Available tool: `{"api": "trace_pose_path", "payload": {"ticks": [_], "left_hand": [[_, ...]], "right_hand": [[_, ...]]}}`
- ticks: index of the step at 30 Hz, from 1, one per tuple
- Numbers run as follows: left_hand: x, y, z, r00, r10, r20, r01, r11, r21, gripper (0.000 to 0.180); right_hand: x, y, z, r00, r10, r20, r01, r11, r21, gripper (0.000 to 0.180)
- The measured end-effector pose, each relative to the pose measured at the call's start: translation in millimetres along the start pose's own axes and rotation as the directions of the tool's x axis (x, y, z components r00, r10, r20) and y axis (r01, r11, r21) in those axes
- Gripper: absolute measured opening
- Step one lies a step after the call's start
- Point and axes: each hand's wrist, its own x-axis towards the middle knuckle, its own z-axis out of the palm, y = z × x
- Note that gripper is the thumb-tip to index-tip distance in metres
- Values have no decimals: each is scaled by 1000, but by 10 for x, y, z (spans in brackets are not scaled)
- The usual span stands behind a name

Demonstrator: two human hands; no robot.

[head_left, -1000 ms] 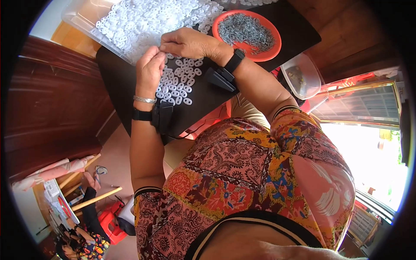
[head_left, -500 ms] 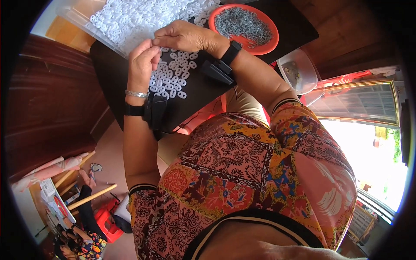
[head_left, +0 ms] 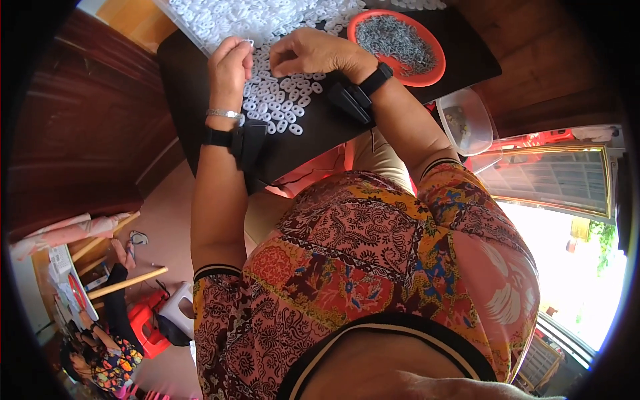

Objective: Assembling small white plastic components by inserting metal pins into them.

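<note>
- Left hand: curled into a loose fist above the middle of the dark tabletop. Fingertips are pressed together on one small white plastic ring, which shows at the top of the fist.
- Right hand: palm down, just beside the left hand, fingers bent and bunched toward the thumb. What the fingertips pinch, if anything, cannot be told; they are turned away from the camera.
- Loose white rings: scattered flat on the tabletop directly under and below both hands, some touching each other.
- Clear tray: at the far edge of the tabletop, heaped with more white pieces; both hands are just in front of it.
- Red bowl: at the far right corner of the tabletop, filled with small grey metal parts; near the right wrist, not touching it.
- Wrists: each carries a black band with a black device; the left also carries a silver bracelet.
- Clear plastic tub: off the right edge of the tabletop, lower down.
- Lower left: another person sits on the floor beside a red stool, well apart from the tabletop.
</note>
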Motion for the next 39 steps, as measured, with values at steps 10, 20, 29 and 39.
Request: {"api": "trace_pose_path", "payload": {"ticks": [10, 20, 29, 39], "left_hand": [[9, -19, -7, 996, -18, -91, 20, 1000, 22, 16], [3, -56, 22, 998, -36, -57, 38, 998, 42, 17], [-14, -7, 44, 996, -50, -72, 53, 998, 43, 17], [-12, 0, 48, 995, -73, -67, 77, 995, 62, 17]], "right_hand": [[-9, -55, 39, 991, 65, 114, -44, 982, -185, 23], [65, 85, 112, 992, 97, -79, -120, 915, -385, 31], [62, 155, -9, 908, 40, -418, -100, 987, -125, 24], [82, 139, 104, 980, -21, -198, -24, 974, -224, 18]]}}
